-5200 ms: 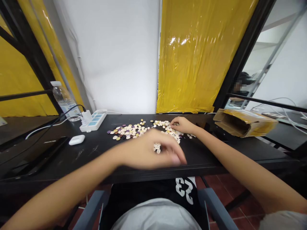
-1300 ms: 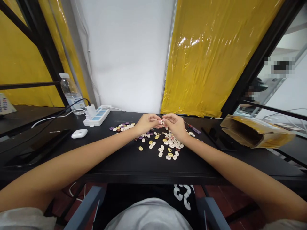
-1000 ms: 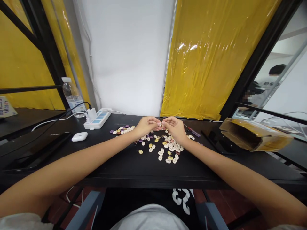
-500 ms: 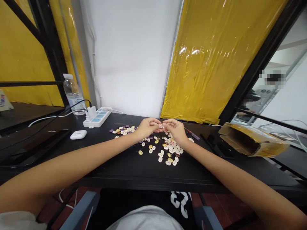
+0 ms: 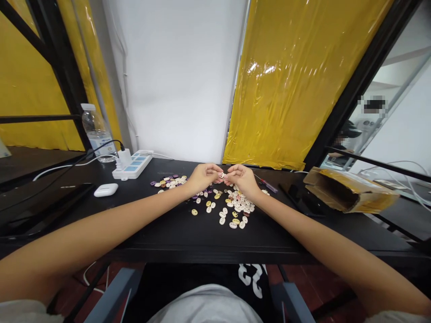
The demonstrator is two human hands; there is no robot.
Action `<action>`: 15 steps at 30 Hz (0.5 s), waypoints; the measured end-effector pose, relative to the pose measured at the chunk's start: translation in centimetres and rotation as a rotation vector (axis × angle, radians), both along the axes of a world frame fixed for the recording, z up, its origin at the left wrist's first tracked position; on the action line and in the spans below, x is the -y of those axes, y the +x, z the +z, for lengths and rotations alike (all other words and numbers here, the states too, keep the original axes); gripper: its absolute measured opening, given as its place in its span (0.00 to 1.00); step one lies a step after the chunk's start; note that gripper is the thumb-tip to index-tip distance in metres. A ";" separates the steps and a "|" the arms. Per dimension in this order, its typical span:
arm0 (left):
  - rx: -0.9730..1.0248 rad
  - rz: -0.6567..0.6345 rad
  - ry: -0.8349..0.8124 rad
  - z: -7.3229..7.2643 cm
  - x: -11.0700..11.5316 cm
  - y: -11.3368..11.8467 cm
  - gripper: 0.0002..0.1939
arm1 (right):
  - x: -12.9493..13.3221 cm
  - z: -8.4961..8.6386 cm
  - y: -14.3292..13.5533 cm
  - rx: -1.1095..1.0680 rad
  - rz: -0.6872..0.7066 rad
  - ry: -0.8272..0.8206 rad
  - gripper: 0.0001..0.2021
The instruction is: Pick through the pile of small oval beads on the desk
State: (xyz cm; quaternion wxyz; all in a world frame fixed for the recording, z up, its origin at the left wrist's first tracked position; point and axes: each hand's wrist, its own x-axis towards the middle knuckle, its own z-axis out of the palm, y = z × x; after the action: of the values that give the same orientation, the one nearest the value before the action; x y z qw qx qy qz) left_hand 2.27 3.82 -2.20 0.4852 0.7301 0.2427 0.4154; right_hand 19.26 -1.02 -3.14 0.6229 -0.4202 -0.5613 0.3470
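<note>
My left hand point(image 5: 204, 177) and my right hand point(image 5: 243, 181) meet over the black table point(image 5: 161, 229), fingertips pinched close together. Between them is a small white oval piece point(image 5: 222, 176) with dark marks or holes, gripped from both sides. Below and right of the hands lies a loose spread of white oval pieces point(image 5: 244, 206), with a few brown ones among them. A yellow oval piece point(image 5: 194, 212) sits nearer the front edge. Purple and white pieces point(image 5: 173, 181) are heaped left of my left hand, partly behind my forearm.
A slim tool with a clear handle point(image 5: 269, 185) lies right of my hands, beside a dark phone-like slab point(image 5: 301, 199). An open cardboard box point(image 5: 350, 190) stands at right. Leftward are a white earbud case point(image 5: 106, 190), a power strip point(image 5: 134, 165) and a water bottle point(image 5: 99, 134).
The view has shifted slightly, so everything sits a little further left. My fingers have turned the white piece a little, and its dark marks now show. Both hands keep their pinch.
</note>
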 end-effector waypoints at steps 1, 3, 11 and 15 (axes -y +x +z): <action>-0.001 -0.004 -0.003 0.1 0.0 0.0 0.08 | 0.0 0.0 0.0 0.000 0.004 0.003 0.18; -0.004 -0.006 -0.009 0.2 0.1 -0.1 0.09 | 0.2 0.0 -0.1 -0.003 0.015 0.009 0.18; -0.028 -0.009 -0.019 0.6 0.1 -0.3 0.13 | 0.4 0.2 0.2 -0.035 0.078 0.016 0.18; -0.038 -0.040 -0.054 0.9 0.4 -0.4 0.15 | 0.1 0.2 1.1 -0.015 0.206 -0.004 0.17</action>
State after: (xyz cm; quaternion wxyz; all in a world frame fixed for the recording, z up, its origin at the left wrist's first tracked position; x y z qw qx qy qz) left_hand 1.84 3.43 -1.25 0.5081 0.7293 0.2484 0.3850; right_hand 20.34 -1.11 -2.92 0.5871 -0.3589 -0.5962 0.4137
